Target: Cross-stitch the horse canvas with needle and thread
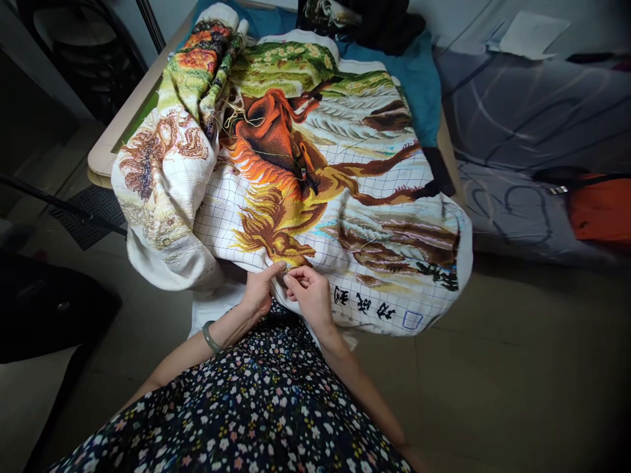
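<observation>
A large cross-stitch cloth (227,210) spreads over the table and hangs toward my lap. Stitched on it are an orange-brown horse (280,217), green grass and brown-grey ground, with a blue grid on the white parts. My left hand (260,289) grips the cloth's near edge, thumb on top by the horse's head and fingers underneath. Just right of it, my right hand (310,289) is closed in a pinch close to the cloth. Whatever sits between those fingertips is too small to make out. Loose threads (244,115) lie on the cloth near its rolled left part.
Beneath the cloth is a pale-edged table (106,148) with a teal cover (426,98). Dark items (389,26) lie at its back. A grey patterned sofa or bed (517,144) stands right, bearing an orange bag (599,210). A black chair (83,52) is at the back left.
</observation>
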{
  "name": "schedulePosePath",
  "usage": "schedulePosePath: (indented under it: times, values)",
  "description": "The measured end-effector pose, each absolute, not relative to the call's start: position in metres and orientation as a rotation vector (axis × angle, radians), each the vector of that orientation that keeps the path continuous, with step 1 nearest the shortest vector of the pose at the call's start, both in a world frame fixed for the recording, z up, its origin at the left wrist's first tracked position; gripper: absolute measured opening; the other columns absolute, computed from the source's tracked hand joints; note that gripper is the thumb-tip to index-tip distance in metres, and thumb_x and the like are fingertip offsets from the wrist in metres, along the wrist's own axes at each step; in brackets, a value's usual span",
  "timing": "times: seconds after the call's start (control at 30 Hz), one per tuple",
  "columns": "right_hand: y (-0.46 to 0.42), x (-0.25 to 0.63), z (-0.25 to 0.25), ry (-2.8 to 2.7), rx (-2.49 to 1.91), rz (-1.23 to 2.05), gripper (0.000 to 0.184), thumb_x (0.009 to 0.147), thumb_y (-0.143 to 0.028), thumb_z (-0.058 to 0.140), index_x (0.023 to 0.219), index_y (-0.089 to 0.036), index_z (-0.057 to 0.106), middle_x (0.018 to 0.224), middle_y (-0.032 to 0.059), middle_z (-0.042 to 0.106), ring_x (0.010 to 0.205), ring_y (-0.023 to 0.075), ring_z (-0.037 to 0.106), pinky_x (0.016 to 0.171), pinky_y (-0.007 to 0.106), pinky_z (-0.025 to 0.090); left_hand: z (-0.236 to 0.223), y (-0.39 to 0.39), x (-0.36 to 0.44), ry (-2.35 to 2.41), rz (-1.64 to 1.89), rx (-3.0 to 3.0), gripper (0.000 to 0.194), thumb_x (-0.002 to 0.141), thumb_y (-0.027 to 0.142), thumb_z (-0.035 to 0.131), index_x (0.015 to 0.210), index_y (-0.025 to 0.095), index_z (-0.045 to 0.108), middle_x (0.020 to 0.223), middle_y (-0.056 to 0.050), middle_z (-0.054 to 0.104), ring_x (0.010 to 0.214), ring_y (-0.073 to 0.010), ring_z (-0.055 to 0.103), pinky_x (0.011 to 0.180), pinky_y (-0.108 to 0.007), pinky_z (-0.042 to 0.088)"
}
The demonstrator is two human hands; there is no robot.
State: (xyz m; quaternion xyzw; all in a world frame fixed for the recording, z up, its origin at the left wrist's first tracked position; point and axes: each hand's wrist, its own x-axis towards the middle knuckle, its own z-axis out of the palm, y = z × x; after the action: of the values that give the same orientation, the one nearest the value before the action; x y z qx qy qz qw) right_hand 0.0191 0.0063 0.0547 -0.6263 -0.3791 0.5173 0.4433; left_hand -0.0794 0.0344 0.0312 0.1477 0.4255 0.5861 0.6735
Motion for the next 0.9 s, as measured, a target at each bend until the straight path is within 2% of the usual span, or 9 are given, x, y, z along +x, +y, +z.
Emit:
schedulePosePath:
  times: [0.17,0.73,0.9]
  values:
    - [0.006,0.017,0.051,-0.9,-1.535,1.266,0.024,0.068,-0.039,0.07,0.074,-0.017,0.064,0.063,0.0009,0.065,0.048,0.0122,0.058,0.045,0.023,0.049,0.031,0.036,-0.079,0.993,1.343,0.358,0.058,0.06,0.018,0.081,0.115,0.021,0.062,0.099,-0.004,0.074,0.109,-0.0239,0.065,0.098,-0.037,0.046]
    - [0.001,0.013,0.037,-1.089,-1.572,0.976,0.019,0.079,-0.036,0.062,0.075,-0.018,0.066,0.059,0.0015,0.065,0.051,0.0164,0.06,0.051,0.027,0.051,0.035,0.037,-0.077,1.012,1.343,0.334,0.06,0.057,0.017,0.079,0.114,0.02,0.06,0.101,-0.005,0.073,0.108,-0.0244,0.065,0.099,-0.039,0.046]
    - [0.0,0.013,0.038,-1.135,-1.591,0.935,0.017,0.08,-0.035,0.063,0.075,-0.019,0.067,0.064,0.0028,0.068,0.055,0.0172,0.063,0.055,0.028,0.052,0.036,0.037,-0.078,0.995,1.353,0.338,0.06,0.059,0.016,0.078,0.116,0.021,0.06,0.103,-0.005,0.073,0.111,-0.0242,0.065,0.1,-0.038,0.046]
